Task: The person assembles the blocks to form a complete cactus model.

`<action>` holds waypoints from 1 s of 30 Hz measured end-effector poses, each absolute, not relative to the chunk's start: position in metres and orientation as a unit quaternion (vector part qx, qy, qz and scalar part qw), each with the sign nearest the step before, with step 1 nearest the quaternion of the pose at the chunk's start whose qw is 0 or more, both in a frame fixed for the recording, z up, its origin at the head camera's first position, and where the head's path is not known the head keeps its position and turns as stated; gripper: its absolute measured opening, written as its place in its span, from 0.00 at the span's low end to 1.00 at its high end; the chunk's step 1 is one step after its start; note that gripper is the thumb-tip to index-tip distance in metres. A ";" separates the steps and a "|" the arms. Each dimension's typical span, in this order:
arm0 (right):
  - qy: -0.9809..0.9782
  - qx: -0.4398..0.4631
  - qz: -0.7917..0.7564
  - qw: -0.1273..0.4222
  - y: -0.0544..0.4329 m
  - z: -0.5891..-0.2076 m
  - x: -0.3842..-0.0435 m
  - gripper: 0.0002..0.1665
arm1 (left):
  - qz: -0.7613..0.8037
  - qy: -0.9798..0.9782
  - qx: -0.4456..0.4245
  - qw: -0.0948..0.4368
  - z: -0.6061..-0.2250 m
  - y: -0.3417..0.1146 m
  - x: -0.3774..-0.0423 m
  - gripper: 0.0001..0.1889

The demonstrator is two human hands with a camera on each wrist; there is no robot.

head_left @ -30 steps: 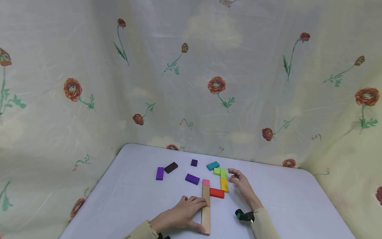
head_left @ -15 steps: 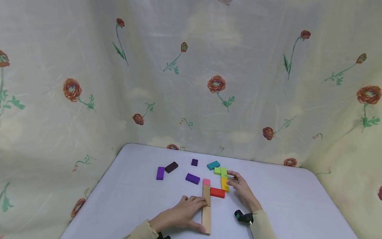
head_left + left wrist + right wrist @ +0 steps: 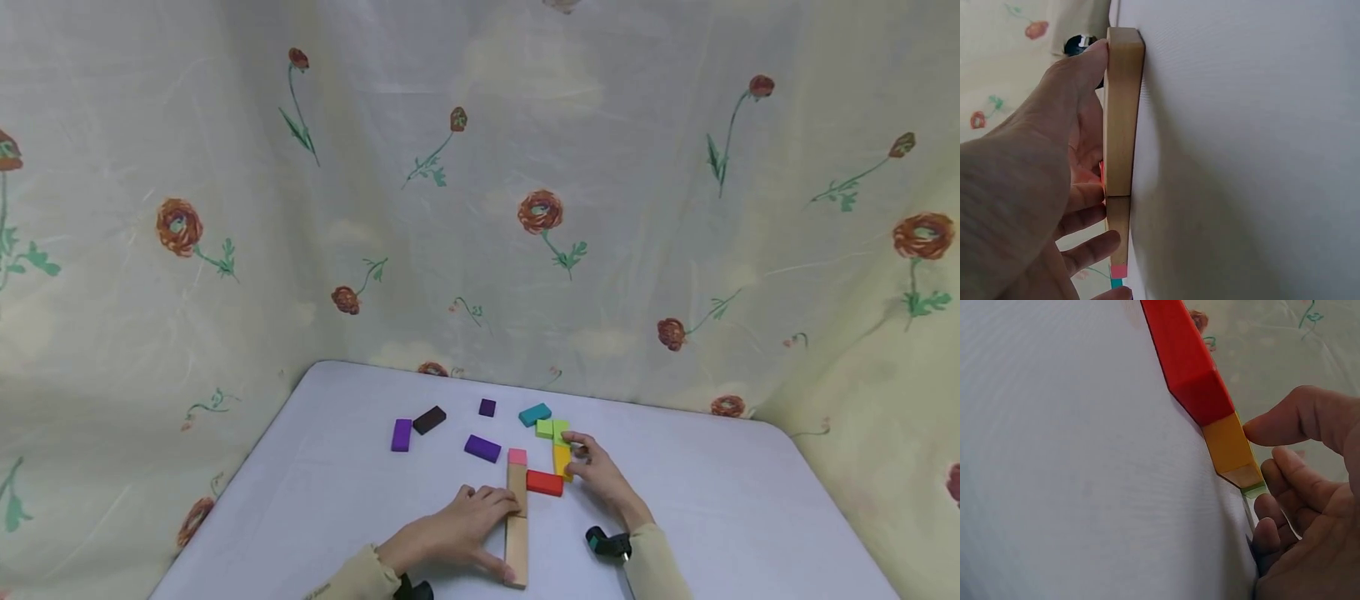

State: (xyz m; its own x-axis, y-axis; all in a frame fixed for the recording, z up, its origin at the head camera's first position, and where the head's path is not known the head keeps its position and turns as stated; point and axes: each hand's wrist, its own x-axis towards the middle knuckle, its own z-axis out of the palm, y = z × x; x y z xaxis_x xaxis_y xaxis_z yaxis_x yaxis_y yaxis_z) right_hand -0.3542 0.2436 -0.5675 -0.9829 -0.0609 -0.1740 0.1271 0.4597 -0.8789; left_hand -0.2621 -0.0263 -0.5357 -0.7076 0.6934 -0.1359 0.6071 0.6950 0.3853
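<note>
Two plain wooden blocks lie end to end in the head view. My left hand (image 3: 457, 533) touches both, its thumb at the near end of the near block (image 3: 517, 557) and its fingers on the far block (image 3: 517, 483). A pink block (image 3: 517, 457) caps the far end, and a red block (image 3: 544, 482) juts out to the right. From the red block's right end, a yellow block (image 3: 561, 460) leads away to a lime block (image 3: 559, 430). My right hand (image 3: 606, 482) has its thumb against the yellow block and its index fingertip at the lime block.
A small lime block (image 3: 544, 429) sits left of the longer lime one, with a teal block (image 3: 535, 414) behind. Farther left are a dark purple cube (image 3: 487, 407), two purple blocks (image 3: 482, 448) and a dark brown block (image 3: 430, 420). Floral cloth (image 3: 420, 250) hangs behind the table.
My right hand has come in leftward from beside the yellow and lime blocks and now touches them. My left hand stays in place on the wooden blocks.
</note>
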 end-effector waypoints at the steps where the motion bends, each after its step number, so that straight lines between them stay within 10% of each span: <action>1: 0.851 0.018 -0.517 0.092 0.244 -0.568 -0.354 0.35 | 0.157 0.910 0.357 0.139 -0.535 -0.026 -0.263 0.48; 14: 0.851 0.025 -0.514 0.103 0.242 -0.562 -0.351 0.35 | 0.168 0.914 0.342 0.138 -0.526 -0.020 -0.272 0.37; 21: 0.854 0.024 -0.509 0.102 0.240 -0.559 -0.351 0.34 | 0.180 0.960 0.213 -0.015 -0.523 -0.012 -0.285 0.24; 30: 0.853 0.024 -0.512 0.103 0.241 -0.559 -0.351 0.34 | 0.171 0.973 0.035 -0.150 -0.518 -0.007 -0.307 0.34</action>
